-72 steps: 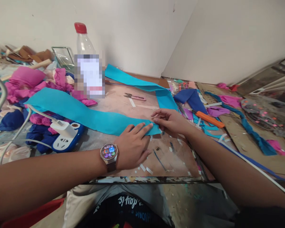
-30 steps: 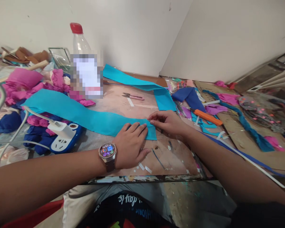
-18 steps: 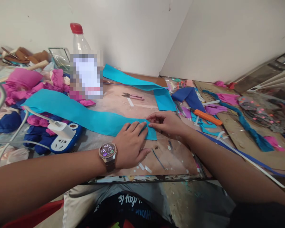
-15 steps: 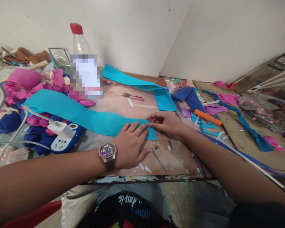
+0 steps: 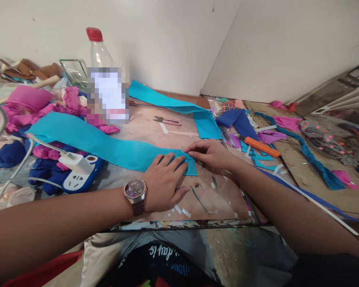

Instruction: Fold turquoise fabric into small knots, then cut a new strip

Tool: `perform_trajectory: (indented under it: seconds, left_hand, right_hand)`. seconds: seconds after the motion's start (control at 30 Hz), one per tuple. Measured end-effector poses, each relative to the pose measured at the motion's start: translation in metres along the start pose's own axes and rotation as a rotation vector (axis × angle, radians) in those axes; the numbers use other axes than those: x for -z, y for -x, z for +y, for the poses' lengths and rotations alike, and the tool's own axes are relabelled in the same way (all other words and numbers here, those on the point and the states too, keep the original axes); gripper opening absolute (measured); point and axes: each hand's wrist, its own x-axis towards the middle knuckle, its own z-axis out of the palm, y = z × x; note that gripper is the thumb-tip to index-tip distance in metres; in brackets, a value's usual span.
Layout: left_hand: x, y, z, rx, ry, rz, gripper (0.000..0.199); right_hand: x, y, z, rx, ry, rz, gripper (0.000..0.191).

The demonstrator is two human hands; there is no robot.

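Note:
A long turquoise fabric strip (image 5: 122,153) runs from the pile on the left to the middle of the table. My left hand (image 5: 164,183), with a watch on its wrist, lies flat on the strip near its right end, fingers spread. At that end my right hand (image 5: 208,155) pinches the strip's upper corner between thumb and fingers. A second turquoise strip (image 5: 167,101) lies folded at the back. Pink-handled thread snips (image 5: 167,120) rest between the two strips.
At left, a blue-and-white power strip (image 5: 80,175) with a charger sits by bunched pink and navy fabric (image 5: 30,99). A red-capped bottle (image 5: 100,52) stands behind a blurred phone (image 5: 109,93). An orange cutter (image 5: 261,146) and fabric scraps lie at right.
My right hand's fingers have shifted slightly at the strip's corner. My left hand stays in place on the fabric.

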Motion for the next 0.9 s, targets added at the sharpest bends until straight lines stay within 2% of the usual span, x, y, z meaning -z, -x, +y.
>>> perform_trajectory:
  seconds: [0.23,0.57,0.9]
  left_hand:
    - [0.0007,-0.0007,0.0001,0.002,0.007,-0.001,0.057]
    - [-0.0013,-0.0018,-0.0006,0.005,0.018,0.002,0.057]
    - [-0.0015,-0.0023,-0.0005,0.005,0.006,-0.002,0.058]
  right_hand:
    - [-0.0013,-0.0008,-0.0009,-0.057,-0.073,0.013,0.043]
    - [-0.0041,-0.0007,-0.0052,-0.067,0.012,0.048,0.037]
    - [-0.0075,-0.0007,-0.0072,-0.065,0.052,0.106,0.039]
